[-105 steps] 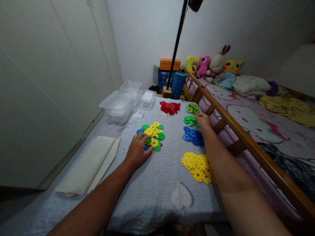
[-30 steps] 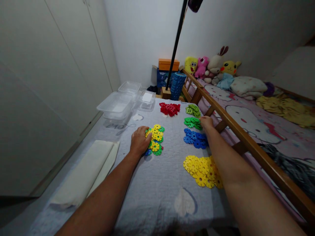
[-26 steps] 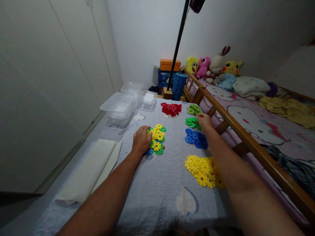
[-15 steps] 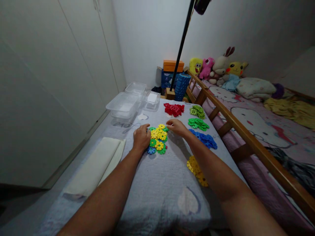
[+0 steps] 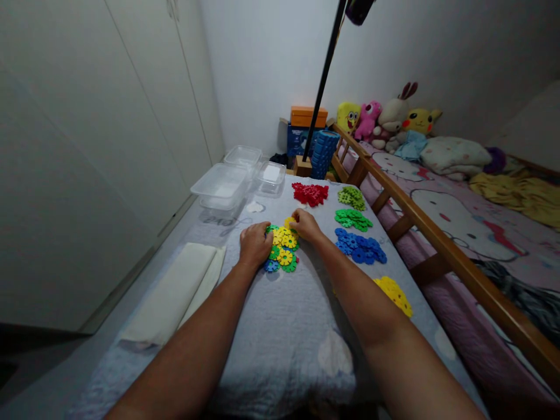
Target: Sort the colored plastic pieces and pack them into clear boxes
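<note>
A cluster of interlocking notched plastic discs [image 5: 284, 239], mostly yellow with green and blue ones, lies on the cloth-covered table in front of me. My left hand [image 5: 255, 244] grips the cluster's left side, thumb against the discs. At its far edge, my right hand [image 5: 305, 225] pinches a yellow disc [image 5: 289, 222] that touches the cluster; the fingertips partly cover it. Under my right forearm, a pile of yellow discs [image 5: 394, 293] is partly hidden. Further off on the right lie piles of blue discs [image 5: 361, 247], green discs [image 5: 353, 220] and light green discs [image 5: 351, 198].
Red discs [image 5: 310, 194] are heaped at the table's far side. Clear plastic containers [image 5: 223, 185] stand at the back left, above a folded cream cloth [image 5: 175, 294]. A wooden bed rail [image 5: 420, 239] runs along the right, and a black pole [image 5: 321, 87] rises behind the table.
My right hand has moved left onto the cluster's far yellow disc. Its forearm has shifted, uncovering more of the blue pile and another part of the yellow pile. My left hand stays on the cluster.
</note>
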### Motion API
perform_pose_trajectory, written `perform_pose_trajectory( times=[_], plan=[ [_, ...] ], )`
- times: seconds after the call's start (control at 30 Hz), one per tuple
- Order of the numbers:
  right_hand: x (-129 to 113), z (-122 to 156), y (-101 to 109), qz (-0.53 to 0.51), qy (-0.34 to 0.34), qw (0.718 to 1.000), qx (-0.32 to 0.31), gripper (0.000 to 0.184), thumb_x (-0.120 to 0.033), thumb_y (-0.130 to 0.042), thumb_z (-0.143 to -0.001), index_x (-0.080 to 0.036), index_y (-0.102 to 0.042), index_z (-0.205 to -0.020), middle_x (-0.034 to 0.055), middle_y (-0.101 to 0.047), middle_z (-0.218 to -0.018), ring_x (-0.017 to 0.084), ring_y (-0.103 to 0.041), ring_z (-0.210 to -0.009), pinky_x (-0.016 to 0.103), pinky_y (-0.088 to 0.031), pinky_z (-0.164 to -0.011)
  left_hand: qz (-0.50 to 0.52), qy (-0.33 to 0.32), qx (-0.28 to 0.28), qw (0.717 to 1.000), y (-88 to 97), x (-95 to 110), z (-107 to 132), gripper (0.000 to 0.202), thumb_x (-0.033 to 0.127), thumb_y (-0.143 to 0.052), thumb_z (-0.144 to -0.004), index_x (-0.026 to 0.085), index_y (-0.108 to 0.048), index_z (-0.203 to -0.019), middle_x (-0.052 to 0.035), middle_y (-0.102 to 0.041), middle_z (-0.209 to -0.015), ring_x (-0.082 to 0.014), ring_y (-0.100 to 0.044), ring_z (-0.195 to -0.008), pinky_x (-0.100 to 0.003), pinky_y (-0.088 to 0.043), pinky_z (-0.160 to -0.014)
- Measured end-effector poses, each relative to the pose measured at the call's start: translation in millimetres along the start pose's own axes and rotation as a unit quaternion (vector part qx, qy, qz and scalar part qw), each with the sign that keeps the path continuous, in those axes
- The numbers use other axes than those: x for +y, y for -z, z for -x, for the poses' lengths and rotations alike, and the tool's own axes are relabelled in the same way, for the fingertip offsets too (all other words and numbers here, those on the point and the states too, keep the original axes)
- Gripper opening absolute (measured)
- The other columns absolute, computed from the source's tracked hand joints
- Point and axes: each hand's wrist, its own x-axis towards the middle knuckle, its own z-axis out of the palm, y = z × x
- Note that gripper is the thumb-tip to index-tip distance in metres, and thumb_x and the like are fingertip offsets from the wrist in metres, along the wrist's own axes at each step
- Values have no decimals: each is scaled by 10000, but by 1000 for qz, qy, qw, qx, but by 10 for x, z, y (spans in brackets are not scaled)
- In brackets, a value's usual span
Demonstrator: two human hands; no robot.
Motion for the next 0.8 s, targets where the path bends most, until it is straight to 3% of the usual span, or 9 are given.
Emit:
perform_pose_trajectory(
  times=[0.13,0.3,0.43,0.53,0.8],
  plan=[
    [24,120,224,-165,-13,986,25,57,-192,-604,-700,-199,-547,-696,-47,-556,-680,125,-507,-677,240,-382,-654,-4,-7,-1,1000,-2,-5,1,386,298,-498,-914,205,-680,-1242,-122,-722,-1264,-292,-617,-1238,-470,-399,-1103],
    [136,560,723,-285,-31,958,10,231,-374,-664,-656,-192,-598,-782,-36,-594,-701,116,-502,-645,240,-378,-616,-3,-14,-3,1000,6,-2,1,372,304,-495,-911,224,-693,-1215,-108,-731,-1249,-280,-623,-1229,-451,-408,-1093],
    [278,1078,1098,-299,-73,951,18,349,-400,-707,-629,-186,-650,-898,-34,-614,-736,113,-508,-643,243,-392,-614,-1,-14,-6,1000,16,3,-3,377,307,-472,-918,223,-700,-1206,-103,-732,-1254,-275,-631,-1217,-438,-415,-1087],
    [396,1454,1290,-285,-101,953,20,318,-405,-723,-632,-182,-670,-852,-18,-639,-759,123,-536,-669,258,-425,-650,1,-19,-12,1000,19,5,-8,391,321,-440,-933,219,-703,-1204,-101,-736,-1246,-269,-644,-1192,-424,-428,-1072],
    [726,2158,1471,-211,-159,964,22,294,-414,-702,-679,-196,-732,-873,21,-710,-806,181,-626,-728,285,-468,-672,17,-33,-25,999,36,-2,-7,426,321,-406,-935,204,-709,-1210,-105,-751,-1196,-266,-660,-1128,-392,-465,-1007]
  ],
)
